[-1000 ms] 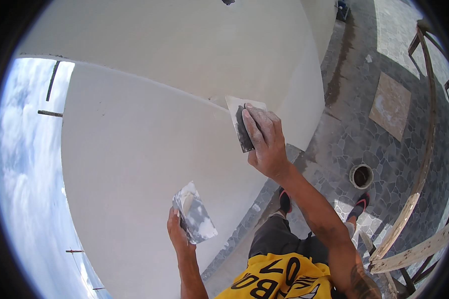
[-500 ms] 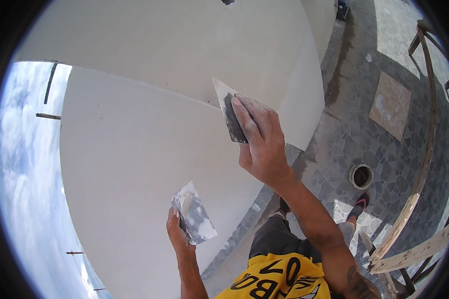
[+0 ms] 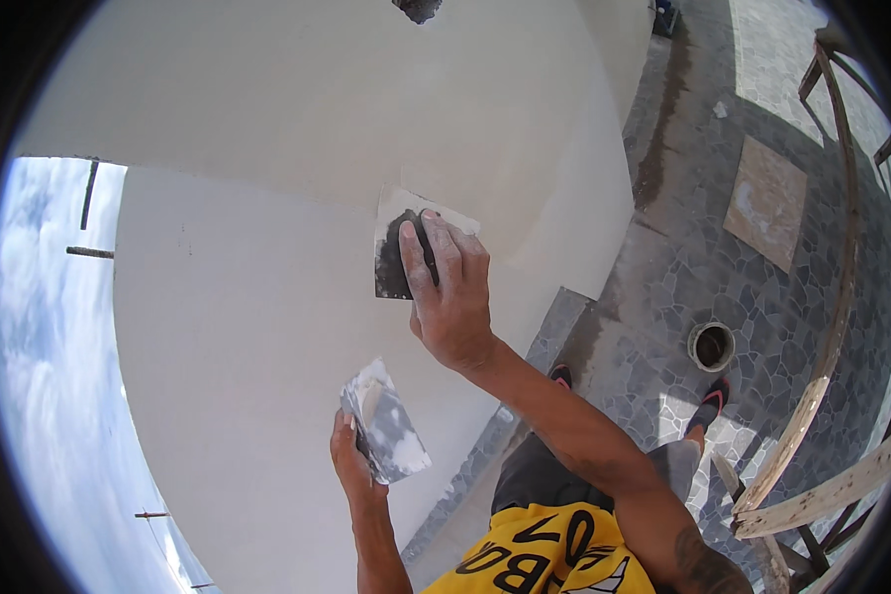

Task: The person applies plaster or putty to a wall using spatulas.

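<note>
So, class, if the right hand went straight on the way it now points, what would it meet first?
The right hand would most likely meet the pale wall, its scraper plate arriving first; whether the plate already touches is unclear from this view.

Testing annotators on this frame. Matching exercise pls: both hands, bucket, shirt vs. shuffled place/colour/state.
Column one:
1. Right hand
2. Left hand
3. Bucket
4. Shirt

Column two:
A. Standing on the grey patterned floor
B. Holding the lower blade in the picture
C. Yellow with black markings
D. Holding the upper blade in the picture

Pairs: 1-D, 2-B, 3-A, 4-C
</note>
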Demonstrator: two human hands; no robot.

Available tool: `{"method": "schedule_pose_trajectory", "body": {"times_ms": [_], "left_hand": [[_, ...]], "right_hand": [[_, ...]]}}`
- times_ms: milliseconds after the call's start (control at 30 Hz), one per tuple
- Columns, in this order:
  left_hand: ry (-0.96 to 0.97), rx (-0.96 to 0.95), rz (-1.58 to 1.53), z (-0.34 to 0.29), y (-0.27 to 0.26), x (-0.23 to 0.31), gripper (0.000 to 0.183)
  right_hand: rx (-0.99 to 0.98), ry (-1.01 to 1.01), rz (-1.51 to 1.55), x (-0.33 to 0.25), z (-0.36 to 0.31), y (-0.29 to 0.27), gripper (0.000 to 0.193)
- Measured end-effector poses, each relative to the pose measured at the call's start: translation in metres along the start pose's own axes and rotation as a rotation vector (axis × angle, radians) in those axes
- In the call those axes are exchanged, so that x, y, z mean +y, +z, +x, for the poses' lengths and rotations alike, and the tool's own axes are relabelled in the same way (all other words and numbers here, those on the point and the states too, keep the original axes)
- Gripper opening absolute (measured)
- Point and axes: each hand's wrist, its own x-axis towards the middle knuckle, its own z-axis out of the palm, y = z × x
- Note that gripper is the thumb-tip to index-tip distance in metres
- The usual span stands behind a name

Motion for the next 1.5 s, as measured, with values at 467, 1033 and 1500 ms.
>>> {"method": "schedule_pose_trajectory", "body": {"times_ms": [467,1033,1500], "left_hand": [[0.012,-0.027,-0.005,-0.002,0.004,0.002,0.033],[0.003,-0.110,0.020,-0.002,0.026,0.025,0.030],[0.235,-0.552,0.404,0.028,0.160,0.008,0.033]], "right_hand": [[0.035,0.203,0.106,0.011,-0.008,0.002,0.064],[0.008,0.157,0.185,0.050,0.034,-0.011,0.059],[-0.604,-0.126,0.217,0.091,-0.004,-0.183,0.051]]}}
